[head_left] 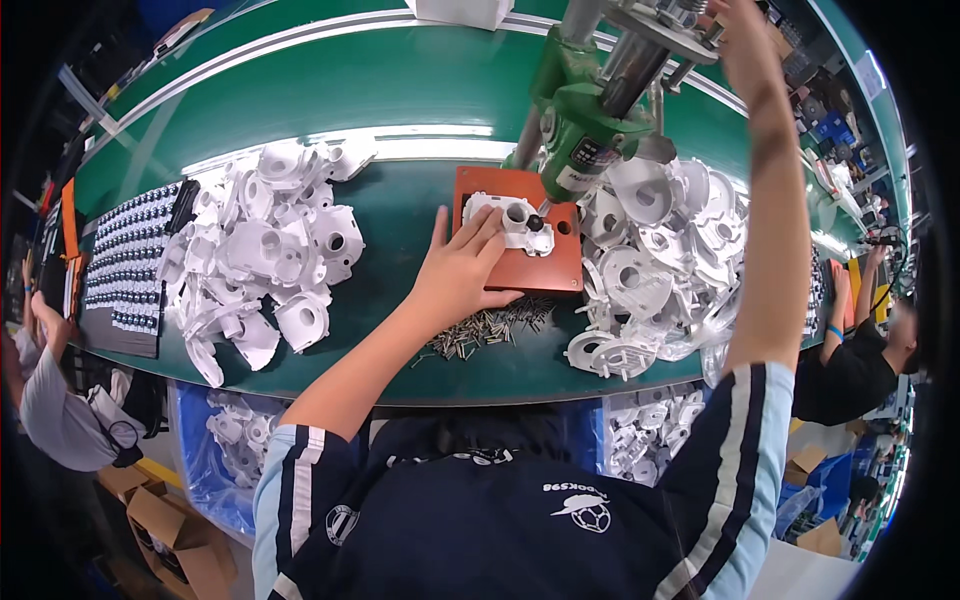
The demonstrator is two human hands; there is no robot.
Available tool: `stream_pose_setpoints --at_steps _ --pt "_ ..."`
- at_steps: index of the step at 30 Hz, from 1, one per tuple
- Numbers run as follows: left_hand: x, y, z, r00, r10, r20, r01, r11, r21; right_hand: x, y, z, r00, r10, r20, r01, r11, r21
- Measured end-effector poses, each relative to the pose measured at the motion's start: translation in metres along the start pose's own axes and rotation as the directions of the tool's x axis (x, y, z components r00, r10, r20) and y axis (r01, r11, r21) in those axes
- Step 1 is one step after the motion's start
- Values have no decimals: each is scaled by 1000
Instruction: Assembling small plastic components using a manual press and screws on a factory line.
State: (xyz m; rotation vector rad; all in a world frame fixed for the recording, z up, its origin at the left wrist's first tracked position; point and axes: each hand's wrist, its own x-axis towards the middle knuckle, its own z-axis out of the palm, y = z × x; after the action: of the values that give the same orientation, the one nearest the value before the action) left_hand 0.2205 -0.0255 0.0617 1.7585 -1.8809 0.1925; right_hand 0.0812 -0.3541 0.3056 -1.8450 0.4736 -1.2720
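My left hand lay flat, fingers spread and not closed around anything, pressing on the white plastic housing and on the orange fixture block under it. The housing sat in the middle of the green counter, a moulded part with round openings and a small black knob at its right end. The green hanging screwdriver came down to it from above. My right arm went straight up, and my right hand reached the upper part of the tool near the picture's edge; I cannot tell whether this grip was closed. A heap of small screws lay just below the block. Piles of white parts lay on both sides.
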Motion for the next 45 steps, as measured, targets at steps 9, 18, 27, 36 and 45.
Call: stream_pose_setpoints --at_steps 9,18,27,36,45 --pt "1 2 -1 995 -73 63 71 997 22 -61 -75 36 733 182 656 53 945 -322" --pt "1 6 -8 981 -141 133 153 984 -86 -265 -113 21 448 -109 887 425 899 -104" --pt "25 -67 27 744 -586 322 593 355 -723 -112 -67 16 969 -213 127 198 973 122" --pt "26 -70 32 710 -494 502 536 -83 -840 -57 46 96 994 62 -92 -72 992 -102" --pt "7 -110 33 649 -625 434 494 -88 -865 -45 60 141 983 17 -185 -24 999 -36"
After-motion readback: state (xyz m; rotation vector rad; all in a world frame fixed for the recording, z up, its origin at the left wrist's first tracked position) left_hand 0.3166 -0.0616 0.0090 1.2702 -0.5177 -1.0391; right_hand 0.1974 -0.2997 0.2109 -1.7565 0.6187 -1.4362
